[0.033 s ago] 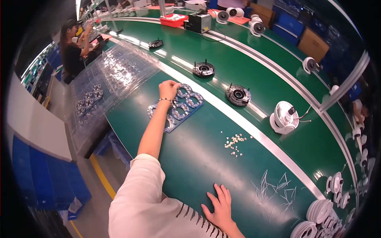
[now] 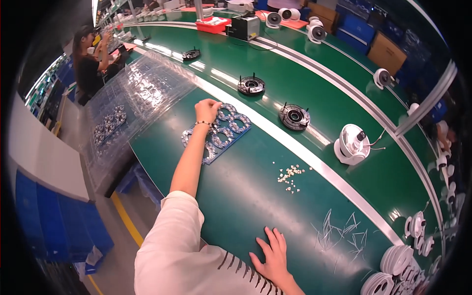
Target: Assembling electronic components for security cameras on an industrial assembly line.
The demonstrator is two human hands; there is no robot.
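My left hand (image 2: 208,109) reaches far out with a bead bracelet on the wrist. Its fingers curl down and close on the far left corner of a clear tray of round silvery parts (image 2: 231,132), which lies flat on the green conveyor belt (image 2: 246,196). My right hand (image 2: 272,255) rests flat on the belt's near edge with its fingers spread and nothing in it. My white sleeve fills the lower middle of the view.
A stack of clear trays (image 2: 147,91) lies left of my hand. On the belt are two black round parts (image 2: 251,85) (image 2: 294,116), a white domed device (image 2: 351,143), small white bits (image 2: 291,176) and thin pins (image 2: 339,233). Another person (image 2: 88,64) works far left.
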